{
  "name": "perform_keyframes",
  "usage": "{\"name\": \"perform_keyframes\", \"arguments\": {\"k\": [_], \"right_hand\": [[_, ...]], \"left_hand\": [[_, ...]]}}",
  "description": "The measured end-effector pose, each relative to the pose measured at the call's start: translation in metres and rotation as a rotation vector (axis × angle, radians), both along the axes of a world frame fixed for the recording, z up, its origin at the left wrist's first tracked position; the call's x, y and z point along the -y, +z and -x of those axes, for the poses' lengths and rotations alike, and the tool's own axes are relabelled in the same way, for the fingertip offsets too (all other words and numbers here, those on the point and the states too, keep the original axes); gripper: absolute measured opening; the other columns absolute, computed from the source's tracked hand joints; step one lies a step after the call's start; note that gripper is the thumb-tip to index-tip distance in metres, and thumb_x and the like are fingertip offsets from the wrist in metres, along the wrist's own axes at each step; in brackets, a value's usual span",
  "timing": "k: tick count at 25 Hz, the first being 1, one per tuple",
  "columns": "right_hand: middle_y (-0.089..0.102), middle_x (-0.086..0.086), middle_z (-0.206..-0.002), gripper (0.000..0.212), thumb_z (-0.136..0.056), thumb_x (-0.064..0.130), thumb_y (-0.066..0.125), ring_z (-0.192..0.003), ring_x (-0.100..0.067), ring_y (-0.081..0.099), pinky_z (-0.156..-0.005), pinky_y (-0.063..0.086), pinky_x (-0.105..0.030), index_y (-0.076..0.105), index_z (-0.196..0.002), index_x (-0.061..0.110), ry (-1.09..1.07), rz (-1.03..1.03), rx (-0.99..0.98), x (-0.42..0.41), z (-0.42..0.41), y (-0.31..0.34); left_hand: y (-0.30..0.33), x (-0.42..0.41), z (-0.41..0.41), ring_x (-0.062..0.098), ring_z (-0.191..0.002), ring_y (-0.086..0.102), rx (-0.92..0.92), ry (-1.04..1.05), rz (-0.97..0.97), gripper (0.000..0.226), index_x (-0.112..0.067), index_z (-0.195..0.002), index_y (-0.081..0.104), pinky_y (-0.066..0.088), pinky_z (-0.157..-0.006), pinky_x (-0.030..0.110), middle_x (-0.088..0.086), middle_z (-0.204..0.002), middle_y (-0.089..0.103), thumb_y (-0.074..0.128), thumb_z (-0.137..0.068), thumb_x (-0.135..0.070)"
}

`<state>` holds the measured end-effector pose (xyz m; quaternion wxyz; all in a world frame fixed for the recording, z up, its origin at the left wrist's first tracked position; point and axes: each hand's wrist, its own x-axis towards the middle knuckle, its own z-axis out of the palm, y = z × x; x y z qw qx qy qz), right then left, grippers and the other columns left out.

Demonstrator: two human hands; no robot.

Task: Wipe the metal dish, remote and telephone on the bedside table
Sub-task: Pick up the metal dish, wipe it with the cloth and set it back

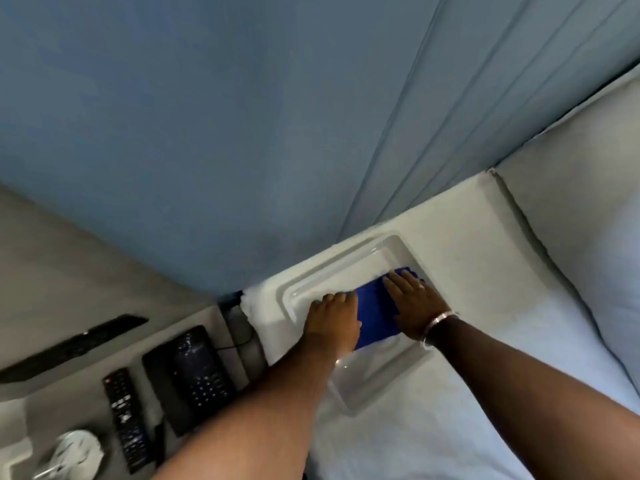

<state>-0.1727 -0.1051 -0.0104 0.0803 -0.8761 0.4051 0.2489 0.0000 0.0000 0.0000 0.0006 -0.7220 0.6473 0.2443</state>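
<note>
A shallow rectangular metal dish [349,263] lies on the white bed, close to the headboard. A blue cloth [372,306] is spread inside it. My right hand [412,306], with a bracelet at the wrist, presses flat on the cloth. My left hand [332,320] holds the dish's near-left rim, fingers curled over the edge. The black telephone [194,372] and the black remote [124,417] lie side by side on the bedside table [152,344] at the lower left, away from both hands.
A long dark flat object [69,344] lies at the table's far side. A white rounded object [76,448] sits at the lower left corner. A phone cord [239,337] runs between table and bed. Pillows [571,237] lie right of the dish, below the blue padded headboard [311,133].
</note>
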Motion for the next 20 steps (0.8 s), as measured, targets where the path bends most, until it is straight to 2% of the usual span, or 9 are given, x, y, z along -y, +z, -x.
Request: {"name": "perform_keyframes", "arguments": {"k": [3, 5, 7, 10, 13, 15, 17, 19, 20], "right_hand": [[0.042, -0.013, -0.145, 0.100, -0.060, 0.056, 0.069, -0.131, -0.035, 0.036, -0.110, 0.028, -0.044, 0.032, -0.143, 0.014, 0.181, -0.036, 0.016, 0.035, -0.006, -0.018], [0.063, -0.010, -0.116, 0.084, -0.054, 0.062, 0.069, -0.105, -0.032, 0.055, -0.095, 0.041, -0.041, 0.053, -0.122, 0.017, 0.231, -0.012, -0.018, 0.046, -0.012, -0.019], [0.069, -0.006, -0.100, 0.061, -0.061, 0.060, 0.068, -0.092, -0.029, 0.061, -0.082, 0.046, -0.036, 0.061, -0.106, 0.020, 0.238, -0.063, -0.085, 0.041, -0.013, -0.016], [0.070, -0.005, -0.095, 0.044, -0.069, 0.050, 0.071, -0.089, -0.025, 0.064, -0.071, 0.045, -0.027, 0.065, -0.100, 0.019, 0.024, -0.351, -0.047, 0.028, -0.014, 0.006], [0.070, 0.001, -0.082, 0.028, -0.069, 0.040, 0.076, -0.078, -0.019, 0.064, -0.064, 0.047, -0.025, 0.066, -0.085, 0.018, -0.263, -0.602, 0.205, -0.002, -0.024, 0.045], [0.071, 0.003, -0.081, 0.024, -0.071, 0.037, 0.075, -0.075, -0.015, 0.065, -0.063, 0.049, -0.023, 0.066, -0.082, 0.018, -0.353, -0.756, 0.365, -0.035, -0.046, 0.074], [0.072, 0.004, -0.087, 0.024, -0.072, 0.035, 0.074, -0.079, -0.011, 0.066, -0.064, 0.048, -0.018, 0.066, -0.090, 0.021, -0.428, -0.888, 0.506, -0.081, -0.082, 0.094], [0.073, 0.002, -0.095, 0.026, -0.077, 0.023, 0.074, -0.087, -0.012, 0.067, -0.068, 0.050, -0.019, 0.065, -0.101, 0.021, -0.525, -0.987, 0.613, -0.130, -0.122, 0.097], [0.073, 0.001, -0.096, 0.024, -0.080, 0.015, 0.073, -0.088, -0.013, 0.067, -0.071, 0.051, -0.021, 0.065, -0.102, 0.021, -0.564, -1.011, 0.641, -0.159, -0.147, 0.091]], "left_hand": [[-0.023, 0.036, 0.003, 0.029, -0.116, 0.050, 0.009, 0.192, -0.128, 0.069, -0.015, -0.122, 0.047, 0.048, -0.090, 0.042, 0.008, -0.125, 0.051, 0.073, -0.075, -0.057], [-0.030, 0.050, 0.005, 0.029, -0.111, 0.054, 0.000, 0.216, -0.181, 0.065, -0.016, -0.117, 0.051, 0.050, -0.087, 0.041, 0.007, -0.118, 0.057, 0.078, -0.071, -0.055], [-0.030, 0.048, 0.010, 0.029, -0.102, 0.061, -0.068, 0.157, -0.268, 0.043, -0.017, -0.107, 0.059, 0.053, -0.080, 0.038, 0.006, -0.110, 0.065, 0.074, -0.078, -0.046], [-0.012, 0.036, -0.011, 0.025, -0.083, 0.066, -0.391, 0.129, -0.344, 0.021, -0.019, -0.084, 0.058, 0.056, -0.067, 0.035, 0.003, -0.088, 0.068, 0.071, -0.076, -0.033], [0.027, 0.008, -0.063, 0.014, -0.072, 0.066, -0.734, 0.215, -0.282, 0.028, -0.015, -0.087, 0.064, 0.055, -0.064, 0.031, 0.001, -0.080, 0.069, 0.076, -0.072, -0.035], [0.047, -0.030, -0.107, 0.013, -0.079, 0.067, -1.035, 0.399, -0.234, 0.034, -0.012, -0.097, 0.068, 0.054, -0.068, 0.030, 0.007, -0.090, 0.074, 0.081, -0.072, -0.031], [0.051, -0.083, -0.154, 0.012, -0.086, 0.067, -1.261, 0.646, -0.203, 0.036, -0.016, -0.106, 0.067, 0.053, -0.072, 0.029, 0.005, -0.098, 0.075, 0.079, -0.074, -0.026], [0.036, -0.139, -0.192, 0.010, -0.075, 0.065, -1.311, 0.879, -0.156, 0.028, -0.022, -0.105, 0.067, 0.050, -0.069, 0.027, -0.001, -0.091, 0.071, 0.074, -0.078, -0.025], [0.023, -0.173, -0.213, 0.009, -0.066, 0.063, -1.276, 1.020, -0.122, 0.020, -0.023, -0.102, 0.067, 0.049, -0.064, 0.025, -0.001, -0.089, 0.069, 0.072, -0.083, -0.023]]}}
